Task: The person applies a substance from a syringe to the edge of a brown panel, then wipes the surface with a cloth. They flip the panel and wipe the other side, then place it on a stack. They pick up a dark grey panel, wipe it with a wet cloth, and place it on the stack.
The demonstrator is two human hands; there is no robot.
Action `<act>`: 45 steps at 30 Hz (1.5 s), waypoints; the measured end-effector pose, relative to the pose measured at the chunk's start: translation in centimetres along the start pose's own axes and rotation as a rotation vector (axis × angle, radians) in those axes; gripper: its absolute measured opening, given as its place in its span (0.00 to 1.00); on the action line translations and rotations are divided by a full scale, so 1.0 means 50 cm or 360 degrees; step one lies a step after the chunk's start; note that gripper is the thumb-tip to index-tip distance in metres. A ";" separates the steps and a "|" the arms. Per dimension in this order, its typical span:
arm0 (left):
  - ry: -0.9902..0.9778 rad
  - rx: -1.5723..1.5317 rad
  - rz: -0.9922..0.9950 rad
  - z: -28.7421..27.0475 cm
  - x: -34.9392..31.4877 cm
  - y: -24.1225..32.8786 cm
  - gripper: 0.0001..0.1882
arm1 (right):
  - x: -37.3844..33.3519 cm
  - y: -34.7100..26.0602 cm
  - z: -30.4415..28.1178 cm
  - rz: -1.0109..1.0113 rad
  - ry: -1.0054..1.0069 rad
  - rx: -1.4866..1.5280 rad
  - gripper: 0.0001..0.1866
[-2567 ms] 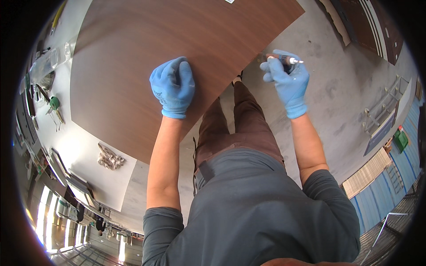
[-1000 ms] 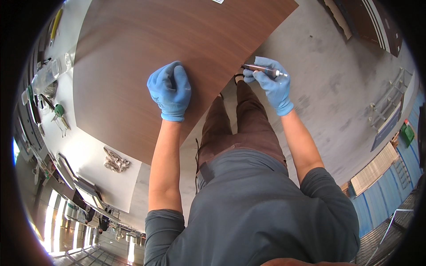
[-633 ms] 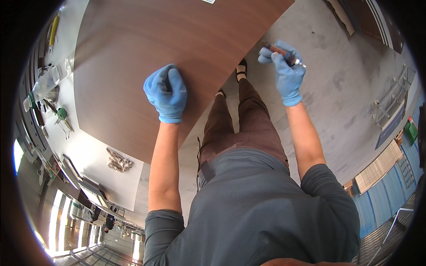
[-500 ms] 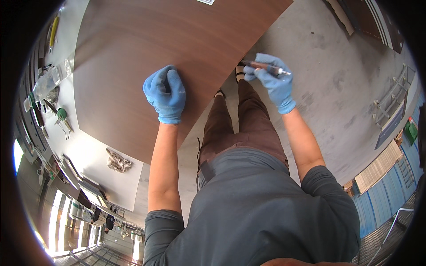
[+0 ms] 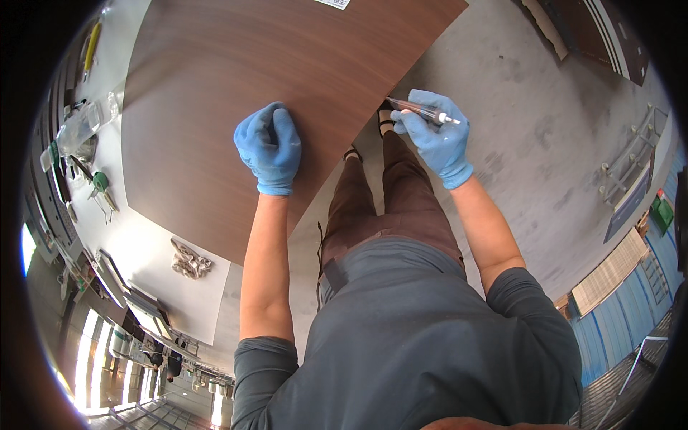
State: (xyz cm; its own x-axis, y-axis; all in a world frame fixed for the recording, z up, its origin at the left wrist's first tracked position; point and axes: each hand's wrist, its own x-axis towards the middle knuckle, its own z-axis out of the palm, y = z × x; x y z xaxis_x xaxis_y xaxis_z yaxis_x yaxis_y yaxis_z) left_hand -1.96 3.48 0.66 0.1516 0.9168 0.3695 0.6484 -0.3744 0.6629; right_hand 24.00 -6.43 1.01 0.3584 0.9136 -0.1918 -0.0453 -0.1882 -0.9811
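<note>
A large brown wood-grain panel (image 5: 215, 143) lies in front of me, with a white label (image 5: 334, 3) at its far edge. My left hand (image 5: 269, 147), in a blue glove, is closed in a fist over the panel near its right edge. Whatever it may hold is hidden by the curled fingers. Just off the panel's right edge, my right hand (image 5: 446, 147), also gloved in blue, pinches a clear, slender, tapered tube (image 5: 428, 111). The tube's white end points right and its narrow end points left toward the panel.
The panel rests on a white table (image 5: 154, 251). Along its left side are a crumpled rag (image 5: 190, 259), a green-handled tool (image 5: 100, 182), a plastic bag (image 5: 80, 127) and a yellow tool (image 5: 92, 50). A metal rack (image 5: 631, 158) stands on the concrete floor at right.
My right hand has shifted slightly left and turned a little, so the tube shows more plainly. The left hand stays closed over the panel, nearly in place.
</note>
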 end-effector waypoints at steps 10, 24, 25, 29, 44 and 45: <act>0.0001 -0.0018 -0.0019 0.002 -0.011 -0.018 0.01 | 0.058 -0.019 -0.010 0.0002 0.0338 0.0022 0.14; -0.0050 -0.0032 -0.0075 -0.007 -0.010 -0.017 0.02 | 0.053 -0.050 0.012 0.0135 0.0108 -0.0436 0.11; -0.0072 -0.0024 -0.0091 -0.007 -0.011 -0.017 0.02 | 0.064 -0.056 0.007 0.0149 0.0235 -0.0353 0.11; 0.0001 -0.0016 -0.0001 -0.007 -0.009 -0.015 0.03 | 0.077 -0.084 -0.005 -0.0014 0.0427 -0.0224 0.10; 0.0004 -0.0015 -0.0021 -0.018 0.003 -0.003 0.02 | 0.063 -0.095 0.025 0.0280 0.0562 -0.0017 0.10; -0.0004 -0.0007 -0.0011 -0.019 0.003 -0.003 0.02 | 0.059 -0.098 0.028 0.0324 0.0561 0.0072 0.10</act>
State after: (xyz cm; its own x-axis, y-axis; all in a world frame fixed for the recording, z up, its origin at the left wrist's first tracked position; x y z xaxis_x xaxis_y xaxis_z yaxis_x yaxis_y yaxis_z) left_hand -2.74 3.56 1.24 0.1493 0.9196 0.3633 0.6462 -0.3689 0.6681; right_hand 23.97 -2.33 5.22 0.6353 0.6782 -0.3694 -0.1866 -0.3293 -0.9256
